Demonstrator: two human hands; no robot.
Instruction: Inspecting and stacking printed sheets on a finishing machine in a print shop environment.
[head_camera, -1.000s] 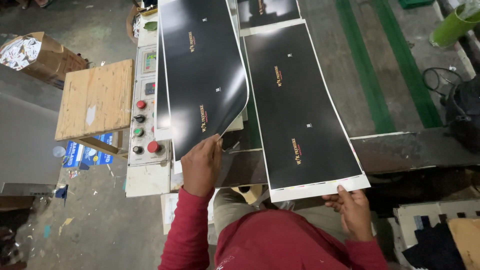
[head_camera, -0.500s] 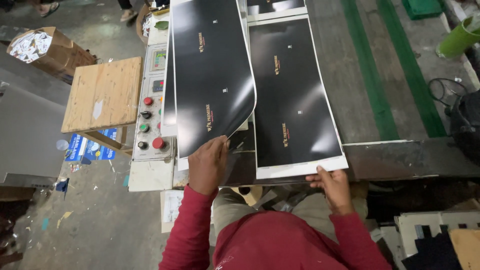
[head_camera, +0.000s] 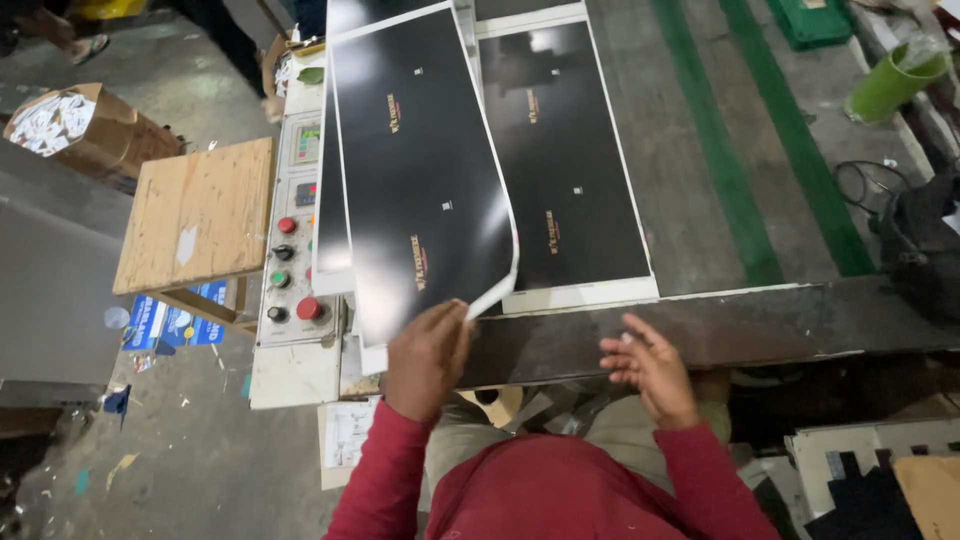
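Note:
My left hand (head_camera: 428, 355) grips the near edge of a long glossy black printed sheet (head_camera: 415, 170) with a white border, lifted and curled over the machine. A second black sheet (head_camera: 565, 150) of the same kind lies flat to the right on the dark machine bed (head_camera: 740, 325). My right hand (head_camera: 650, 370) hovers with fingers spread just below that flat sheet's near edge, touching nothing. Red sleeves cover both my arms.
A control panel (head_camera: 290, 265) with red, green and black buttons sits left of the sheets. A wooden table (head_camera: 200, 215) stands further left, and a cardboard box of scraps (head_camera: 75, 130) behind it. Green floor stripes (head_camera: 720, 150), a green tube (head_camera: 890, 80) and cables lie right.
My right hand has let go of the flat sheet and pulled back, fingers apart. The flat sheet has slid further onto the bed. My left hand still holds the curled sheet.

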